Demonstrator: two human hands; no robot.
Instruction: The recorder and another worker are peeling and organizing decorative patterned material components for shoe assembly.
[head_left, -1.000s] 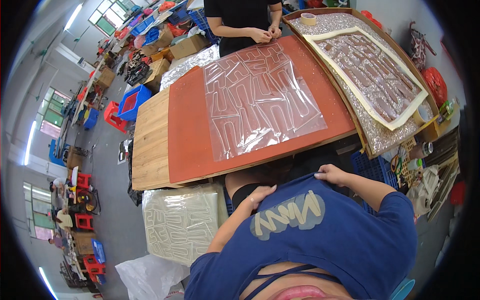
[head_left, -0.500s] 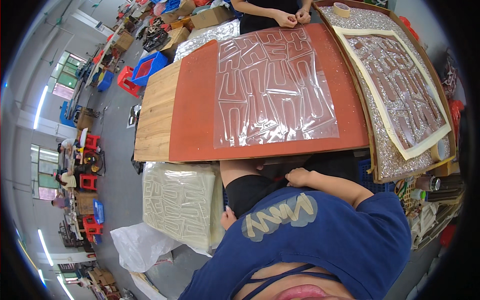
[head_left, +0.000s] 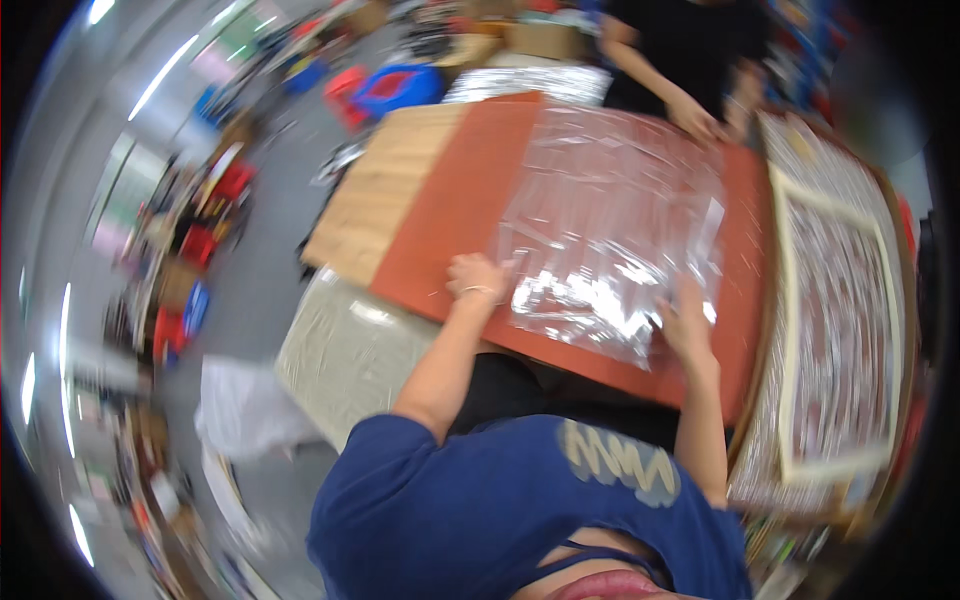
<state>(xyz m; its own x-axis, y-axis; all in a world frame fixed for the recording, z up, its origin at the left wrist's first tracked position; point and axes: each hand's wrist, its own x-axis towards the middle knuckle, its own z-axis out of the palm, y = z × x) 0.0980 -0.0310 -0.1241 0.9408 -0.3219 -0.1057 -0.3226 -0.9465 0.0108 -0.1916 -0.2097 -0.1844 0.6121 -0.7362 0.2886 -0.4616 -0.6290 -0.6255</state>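
A clear plastic sheet (head_left: 610, 220) with faint cut or pressed outlines lies on the red-brown board (head_left: 440, 220). My left hand (head_left: 478, 275) is at the sheet's left edge, fingers bent and apart. Over the sheet's near right part is my right hand (head_left: 686, 320), its fingers stretched out and smeared by motion. Whether either hand presses on the plastic is hard to make out. Across the board, a co-worker's hand (head_left: 700, 125) is by the sheet's far right corner.
Bare wood (head_left: 385, 190) forms the table's left part. Below it stands a plastic-covered pale stack (head_left: 350, 345), beside a white bag (head_left: 245, 405). On the right, a cream frame (head_left: 785, 330) lies on a glittery tray (head_left: 765, 470). A blue basin (head_left: 400, 90) is behind on the left.
Both my hands have come up from my lap to the plastic sheet. The view has swung, blurring the scene, and the co-worker's hands have parted.
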